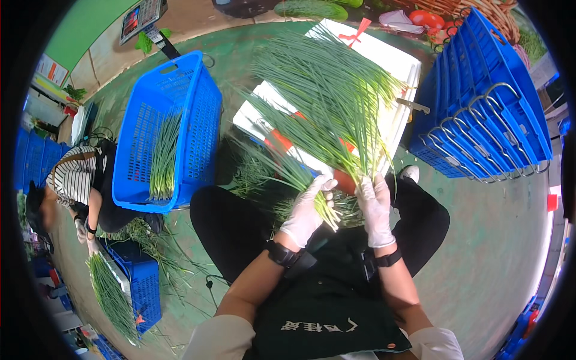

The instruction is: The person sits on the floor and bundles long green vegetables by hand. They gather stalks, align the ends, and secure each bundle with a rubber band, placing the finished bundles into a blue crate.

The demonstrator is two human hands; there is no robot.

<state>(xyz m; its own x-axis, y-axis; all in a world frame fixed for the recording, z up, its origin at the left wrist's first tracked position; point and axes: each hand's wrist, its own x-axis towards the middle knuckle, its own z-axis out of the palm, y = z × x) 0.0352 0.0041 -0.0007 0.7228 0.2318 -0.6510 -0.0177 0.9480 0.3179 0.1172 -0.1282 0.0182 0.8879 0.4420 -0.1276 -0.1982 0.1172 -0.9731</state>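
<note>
My left hand (307, 209), in a white glove, is closed around a small bunch of thin green onions (292, 168). The pale root ends poke out below its fingers. My right hand (377, 209), gloved too, grips the light lower ends of several stalks that reach up onto the pile. That large pile of green onions (315, 81) is spread over white foam boards (391, 58) with red tape, just in front of both hands. A knife (413, 105) lies at the right edge of the boards. Loose green trimmings (254, 171) lie below, between my knees.
To the left stands a blue plastic crate (209, 121) with a green onion bundle (165, 157) inside. Blue crates with metal handles (481, 103) are stacked at right. At far left a crouching person (76, 175) handles more green onions (110, 297) beside another blue crate (146, 283).
</note>
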